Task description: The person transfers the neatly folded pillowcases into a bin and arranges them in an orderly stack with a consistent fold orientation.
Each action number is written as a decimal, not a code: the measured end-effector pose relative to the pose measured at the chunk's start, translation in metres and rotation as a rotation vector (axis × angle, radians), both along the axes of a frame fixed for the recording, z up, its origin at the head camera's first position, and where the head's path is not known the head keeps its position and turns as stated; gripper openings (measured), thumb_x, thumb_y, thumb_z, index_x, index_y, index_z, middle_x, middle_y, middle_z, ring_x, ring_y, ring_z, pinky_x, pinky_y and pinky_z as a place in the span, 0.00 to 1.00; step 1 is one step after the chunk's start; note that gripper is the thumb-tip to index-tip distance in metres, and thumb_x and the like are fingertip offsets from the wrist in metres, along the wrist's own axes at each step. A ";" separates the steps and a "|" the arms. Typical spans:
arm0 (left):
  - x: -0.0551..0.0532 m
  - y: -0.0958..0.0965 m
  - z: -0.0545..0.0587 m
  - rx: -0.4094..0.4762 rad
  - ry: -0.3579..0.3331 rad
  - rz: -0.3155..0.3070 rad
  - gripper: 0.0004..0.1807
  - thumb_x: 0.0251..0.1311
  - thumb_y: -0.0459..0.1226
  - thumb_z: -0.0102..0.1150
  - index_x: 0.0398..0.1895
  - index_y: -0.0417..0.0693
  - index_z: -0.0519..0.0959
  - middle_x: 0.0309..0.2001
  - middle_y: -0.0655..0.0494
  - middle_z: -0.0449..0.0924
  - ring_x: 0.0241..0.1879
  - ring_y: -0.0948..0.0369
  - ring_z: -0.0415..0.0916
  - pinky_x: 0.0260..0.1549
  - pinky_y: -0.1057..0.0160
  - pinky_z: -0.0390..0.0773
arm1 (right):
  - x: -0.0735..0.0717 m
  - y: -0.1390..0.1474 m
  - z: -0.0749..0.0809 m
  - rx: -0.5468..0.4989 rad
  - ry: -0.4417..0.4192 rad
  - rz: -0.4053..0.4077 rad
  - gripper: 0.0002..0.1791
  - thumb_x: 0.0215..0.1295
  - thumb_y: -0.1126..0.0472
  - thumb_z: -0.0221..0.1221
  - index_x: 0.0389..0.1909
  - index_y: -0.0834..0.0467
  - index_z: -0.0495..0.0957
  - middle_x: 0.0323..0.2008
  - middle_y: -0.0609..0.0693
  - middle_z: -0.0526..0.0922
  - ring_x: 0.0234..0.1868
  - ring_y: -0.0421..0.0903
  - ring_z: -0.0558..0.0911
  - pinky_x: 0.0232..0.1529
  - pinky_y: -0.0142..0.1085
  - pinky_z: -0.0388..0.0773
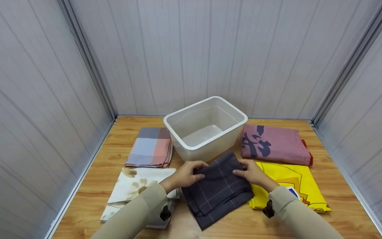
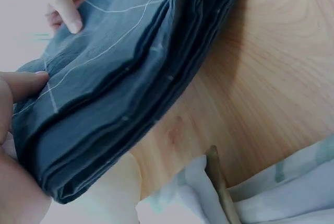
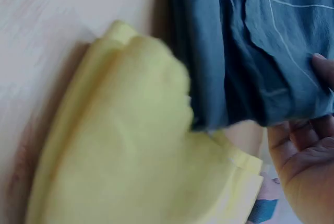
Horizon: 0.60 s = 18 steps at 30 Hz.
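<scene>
Both hands hold a folded dark cloth (image 1: 219, 186) with thin white lines, just in front of the white plastic bin (image 1: 207, 142). At the cloth's left edge my left hand (image 1: 186, 174) pinches it, thumb on top and fingers beneath. My right hand (image 1: 252, 172) grips the far right edge in the same way. The left wrist view shows the layered folds of the dark cloth (image 2: 120, 83) above the wooden table. In the right wrist view the right fingers (image 3: 295, 143) lie under the cloth, close to a yellow folded cloth (image 3: 120, 135).
Left of the bin lie a checked cloth (image 1: 151, 147) and a white floral cloth (image 1: 138, 186). To the right are a mauve cloth (image 1: 277, 142) with dark print and a yellow cloth (image 1: 293, 182). Panel walls (image 1: 191, 56) enclose the wooden table (image 1: 78, 212) on three sides.
</scene>
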<state>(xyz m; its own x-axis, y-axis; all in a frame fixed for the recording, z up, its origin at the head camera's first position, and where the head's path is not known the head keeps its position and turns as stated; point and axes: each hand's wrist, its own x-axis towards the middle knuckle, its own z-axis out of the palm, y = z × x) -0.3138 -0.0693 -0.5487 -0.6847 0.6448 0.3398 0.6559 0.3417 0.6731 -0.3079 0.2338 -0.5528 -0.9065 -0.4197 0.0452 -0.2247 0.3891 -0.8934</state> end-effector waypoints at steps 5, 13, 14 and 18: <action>0.001 -0.003 0.000 0.038 -0.052 0.056 0.14 0.50 0.35 0.64 0.42 0.55 0.79 0.35 0.65 0.77 0.34 0.65 0.73 0.36 0.65 0.73 | 0.008 -0.002 0.029 -0.013 0.132 -0.013 0.09 0.59 0.65 0.60 0.39 0.66 0.77 0.31 0.60 0.79 0.30 0.53 0.76 0.31 0.34 0.74; 0.003 -0.008 -0.007 0.011 -0.101 0.090 0.07 0.53 0.42 0.63 0.35 0.53 0.80 0.29 0.65 0.77 0.27 0.67 0.72 0.28 0.67 0.73 | 0.009 -0.003 0.049 -0.063 0.218 -0.015 0.08 0.58 0.66 0.60 0.39 0.64 0.78 0.32 0.59 0.80 0.31 0.52 0.76 0.34 0.33 0.74; 0.003 -0.009 -0.008 0.004 -0.109 0.090 0.07 0.53 0.43 0.62 0.34 0.54 0.80 0.28 0.64 0.76 0.26 0.67 0.72 0.28 0.67 0.73 | 0.010 -0.003 0.051 -0.065 0.235 -0.010 0.08 0.58 0.67 0.60 0.39 0.64 0.78 0.32 0.59 0.80 0.31 0.52 0.76 0.34 0.33 0.74; 0.001 -0.015 -0.013 -0.010 -0.154 0.081 0.09 0.51 0.45 0.64 0.34 0.55 0.79 0.28 0.64 0.77 0.26 0.66 0.73 0.27 0.67 0.74 | 0.011 -0.003 0.058 -0.087 0.279 0.017 0.07 0.58 0.68 0.60 0.38 0.63 0.79 0.32 0.59 0.80 0.30 0.51 0.76 0.33 0.33 0.74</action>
